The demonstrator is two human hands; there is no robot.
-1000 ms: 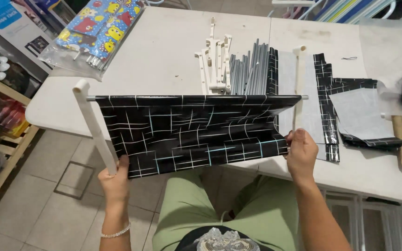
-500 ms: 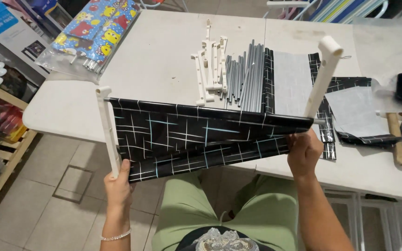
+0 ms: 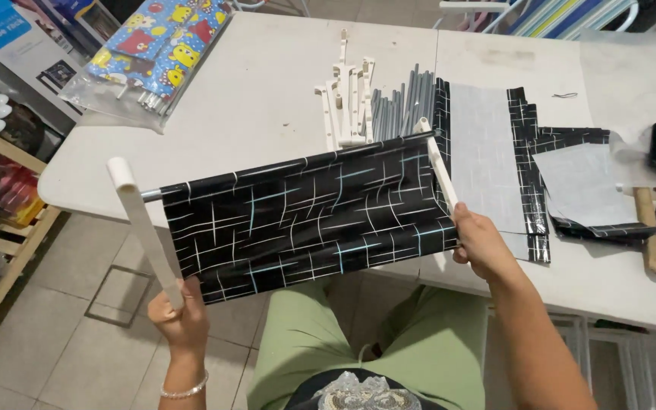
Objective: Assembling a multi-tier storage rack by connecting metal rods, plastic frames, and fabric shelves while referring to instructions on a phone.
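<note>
Pinching the white end bars, the left hand (image 3: 180, 315) at 7 o'clock and right hand (image 3: 480, 241) at 3 keep fingers wrapped tight around a light, floppy black fabric shelf panel (image 3: 305, 216) (stiff only along its rods), held above the surface (image 3: 267, 106).

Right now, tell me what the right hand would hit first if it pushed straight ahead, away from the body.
Probably the white table's near edge, then the flat black-and-grey fabric panel lying on it; depth is unclear.
</note>
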